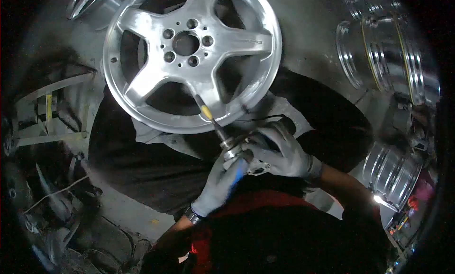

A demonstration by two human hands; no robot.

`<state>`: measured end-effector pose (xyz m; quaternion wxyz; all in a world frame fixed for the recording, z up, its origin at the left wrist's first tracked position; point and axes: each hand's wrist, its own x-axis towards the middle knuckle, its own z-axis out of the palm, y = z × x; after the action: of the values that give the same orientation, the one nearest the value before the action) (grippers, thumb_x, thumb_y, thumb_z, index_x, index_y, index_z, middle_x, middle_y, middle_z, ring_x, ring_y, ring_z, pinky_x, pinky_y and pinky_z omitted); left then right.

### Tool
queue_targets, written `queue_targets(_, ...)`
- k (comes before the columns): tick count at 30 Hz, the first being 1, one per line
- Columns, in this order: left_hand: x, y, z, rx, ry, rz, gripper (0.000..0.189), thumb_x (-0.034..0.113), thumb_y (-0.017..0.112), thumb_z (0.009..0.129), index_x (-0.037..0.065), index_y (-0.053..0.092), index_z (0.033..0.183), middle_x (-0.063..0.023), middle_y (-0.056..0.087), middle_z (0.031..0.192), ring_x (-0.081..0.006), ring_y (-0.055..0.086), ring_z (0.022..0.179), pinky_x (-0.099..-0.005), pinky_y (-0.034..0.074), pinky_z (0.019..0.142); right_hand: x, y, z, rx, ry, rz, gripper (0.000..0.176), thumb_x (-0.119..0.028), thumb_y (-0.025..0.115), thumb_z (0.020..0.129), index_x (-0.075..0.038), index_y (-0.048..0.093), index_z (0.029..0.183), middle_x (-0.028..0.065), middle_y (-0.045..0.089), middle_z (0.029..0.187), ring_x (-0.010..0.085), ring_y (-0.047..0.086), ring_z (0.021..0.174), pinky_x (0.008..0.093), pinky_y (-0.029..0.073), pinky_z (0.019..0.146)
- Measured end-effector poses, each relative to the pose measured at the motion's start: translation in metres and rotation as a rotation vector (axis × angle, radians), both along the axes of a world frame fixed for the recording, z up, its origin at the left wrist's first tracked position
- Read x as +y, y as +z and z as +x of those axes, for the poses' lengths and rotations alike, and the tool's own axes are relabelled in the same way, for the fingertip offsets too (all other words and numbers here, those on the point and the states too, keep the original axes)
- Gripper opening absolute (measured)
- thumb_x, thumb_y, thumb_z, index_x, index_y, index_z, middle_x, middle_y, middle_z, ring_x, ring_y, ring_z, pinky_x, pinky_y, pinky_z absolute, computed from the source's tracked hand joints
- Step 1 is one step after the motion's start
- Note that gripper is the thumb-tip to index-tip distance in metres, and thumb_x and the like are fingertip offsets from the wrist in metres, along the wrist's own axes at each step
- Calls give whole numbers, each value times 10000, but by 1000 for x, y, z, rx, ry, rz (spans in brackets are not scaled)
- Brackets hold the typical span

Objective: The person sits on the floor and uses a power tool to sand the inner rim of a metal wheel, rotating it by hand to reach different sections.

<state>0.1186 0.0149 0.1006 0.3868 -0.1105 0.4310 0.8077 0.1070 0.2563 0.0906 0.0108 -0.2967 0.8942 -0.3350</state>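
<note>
A polished five-spoke alloy wheel lies tilted in front of me, across my lap. Gripped in my left hand, gloved in grey with a blue patch, is a die grinder. Its slim shaft carries a yellow band and points at the wheel's lower spoke and rim. From the right, my right hand, also in a grey glove, has its fingers curled around the grinder's body. Those fingers partly hide what they press on.
Several shiny wheel barrels stand along the right side, with another rim lower down. A metal frame stands at the left. Cables and dark clutter cover the floor at lower left. A grey cloth lies under the wheel.
</note>
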Motion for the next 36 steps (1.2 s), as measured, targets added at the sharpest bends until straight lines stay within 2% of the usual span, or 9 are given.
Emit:
queue_targets(1, -1, 1, 2, -21, -23, -44, 543, 253, 635, 1077, 4, 470, 1530, -72, 611, 1410, -162, 572, 1283, -339, 429, 1139, 1, -5, 4, -38, 6, -28, 629, -205, 827, 788, -306, 690, 1394, 165, 528, 1332, 379, 562, 1199, 506, 529, 1024)
queue_targets(11, 12, -23, 11, -129, -54, 175, 427, 253, 586, 1094, -4, 561, 1434, -79, 674, 1293, -167, 625, 1211, -335, 492, 1060, 21, 13, -2, -22, 125, 129, 584, -242, 817, 819, -305, 687, 1385, 151, 546, 1299, 368, 614, 1126, 486, 564, 969)
queue_targets(13, 19, -23, 11, -189, -5, 229, 409, 280, 566, 1100, 13, 584, 1408, -79, 686, 1275, -179, 639, 1210, -345, 497, 1059, 25, 29, -10, -109, 164, 86, 596, -325, 879, 777, -207, 717, 1338, 200, 585, 1295, 364, 645, 1109, 469, 549, 962)
queue_targets(17, 26, -1, 5, -486, 190, 316, 401, 372, 555, 1093, 70, 629, 1345, -83, 714, 1244, -224, 683, 1180, -391, 522, 1050, 20, 54, -13, -293, 189, 277, 639, -450, 866, 809, -242, 692, 1388, 210, 584, 1240, 360, 675, 1028, 474, 575, 858)
queue_targets(18, 25, -3, 6, -491, 184, 313, 401, 372, 555, 1093, 70, 629, 1345, -83, 714, 1244, -224, 683, 1180, -391, 522, 1050, 17, 58, -12, -299, 183, 275, 639, -450, 866, 809, -242, 692, 1388, 210, 584, 1240, 360, 675, 1028, 474, 575, 858)
queue_targets(20, 18, -12, 10, -594, 185, 285, 555, 558, 550, 1042, 105, 655, 1346, -119, 700, 1307, -278, 684, 1187, -452, 516, 1064, 9, 63, -7, -203, 196, 295, 788, -384, 834, 808, -348, 539, 1537, 180, 564, 1072, 279, 669, 722, 404, 581, 624)
queue_targets(23, 20, -22, 13, -702, 293, 310, 575, 578, 519, 1049, 108, 654, 1351, -119, 704, 1300, -282, 682, 1191, -461, 520, 1055, -3, 62, -4, -243, 195, 285, 822, -361, 818, 821, -377, 483, 1572, 149, 533, 948, 257, 626, 648, 383, 546, 531)
queue_targets(30, 11, -29, 3, -806, 294, 365, 510, 555, 548, 1042, 145, 662, 1323, -110, 718, 1272, -291, 682, 1184, -469, 519, 1069, -21, 54, -7, -257, 168, 375, 821, -286, 748, 859, -408, 419, 1602, 124, 525, 898, 247, 612, 658, 368, 522, 493)
queue_targets(36, 6, -40, 5, -768, 299, 419, 505, 517, 547, 1055, 114, 662, 1337, -95, 711, 1280, -268, 668, 1213, -442, 503, 1085, -24, 42, -5, -179, 157, 444, 634, -233, 587, 965, -421, 487, 1562, 114, 527, 874, 217, 573, 639, 336, 493, 474)
